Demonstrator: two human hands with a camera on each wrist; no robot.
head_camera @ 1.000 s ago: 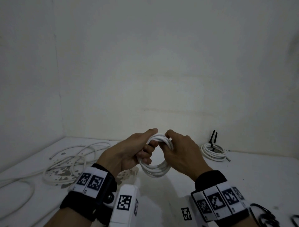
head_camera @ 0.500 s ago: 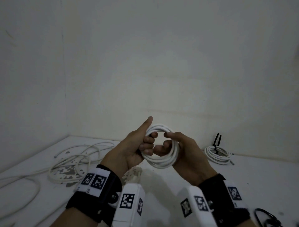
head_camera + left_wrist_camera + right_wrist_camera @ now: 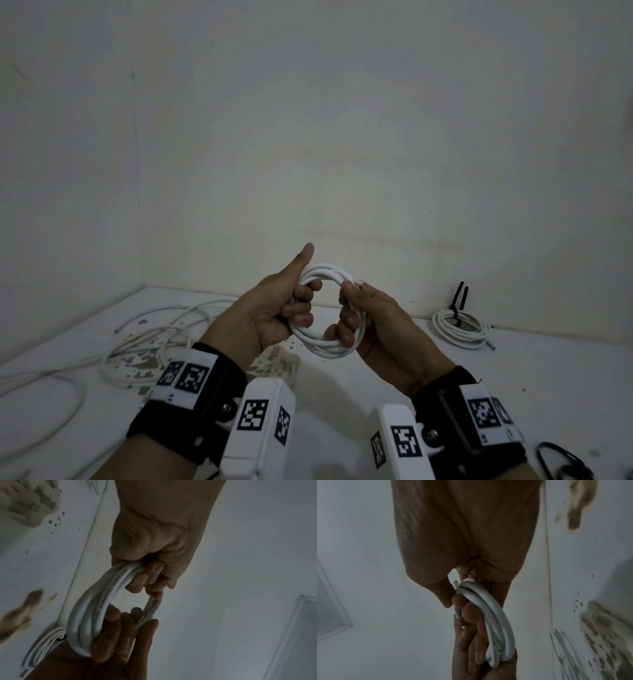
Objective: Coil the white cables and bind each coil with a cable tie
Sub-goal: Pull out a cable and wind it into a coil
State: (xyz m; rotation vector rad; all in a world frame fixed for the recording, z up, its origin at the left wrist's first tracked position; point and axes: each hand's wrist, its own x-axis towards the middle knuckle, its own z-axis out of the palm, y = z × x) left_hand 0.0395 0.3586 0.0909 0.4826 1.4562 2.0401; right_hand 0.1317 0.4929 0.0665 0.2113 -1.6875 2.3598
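Observation:
A small coil of white cable (image 3: 325, 344) (image 3: 96, 609) (image 3: 489, 614) is held up above the white table between both hands. My left hand (image 3: 291, 301) grips its left side, fingers curled through the ring and thumb pointing up. On the right side my right hand (image 3: 356, 322) holds it with fingers curled through the loop, and the cut cable end (image 3: 455, 583) shows by the thumb. A finished white coil (image 3: 459, 325) bound with a black cable tie (image 3: 458, 301) lies at the back right.
Loose white cables (image 3: 150, 335) sprawl over the left of the table (image 3: 342, 387), whose paint is chipped in patches there. Black cable ties (image 3: 561, 462) lie at the front right corner. Walls close off the back and left.
Both hands have lifted the coil and turned it so the ring faces me. The right hand has turned palm-up, its fingers now through the loop from the right.

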